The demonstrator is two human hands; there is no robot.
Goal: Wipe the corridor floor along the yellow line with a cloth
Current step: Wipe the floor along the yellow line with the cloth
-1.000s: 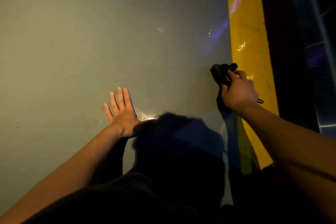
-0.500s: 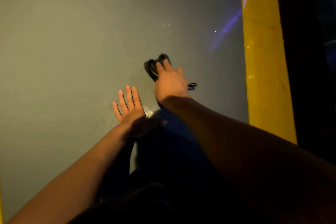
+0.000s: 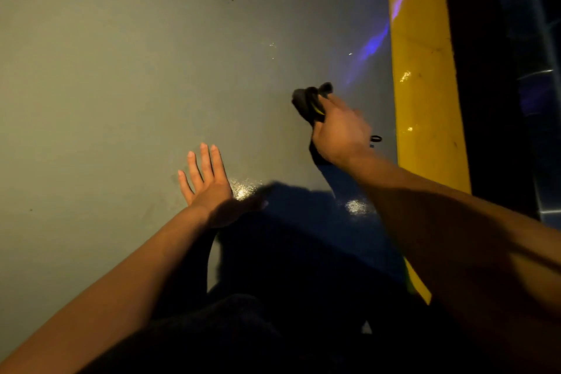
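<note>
A dark cloth (image 3: 308, 102) is bunched under my right hand (image 3: 340, 132), which grips it against the grey corridor floor (image 3: 136, 70). The cloth sticks out ahead of my fingers, and a small loop shows beside my wrist. A broad yellow line (image 3: 422, 70) runs up the floor to the right of the cloth, a short gap away. My left hand (image 3: 209, 182) lies flat on the floor with fingers spread, to the left and nearer to me.
A dark strip (image 3: 482, 85) borders the yellow line on the right, with a dim glassy surface beyond it. Wet glints and a blue light streak mark the floor. My shadow and dark clothing fill the bottom of the view.
My right hand with the cloth swept left from the yellow line to the middle of the floor, then back right toward the line. My left hand stayed planted.
</note>
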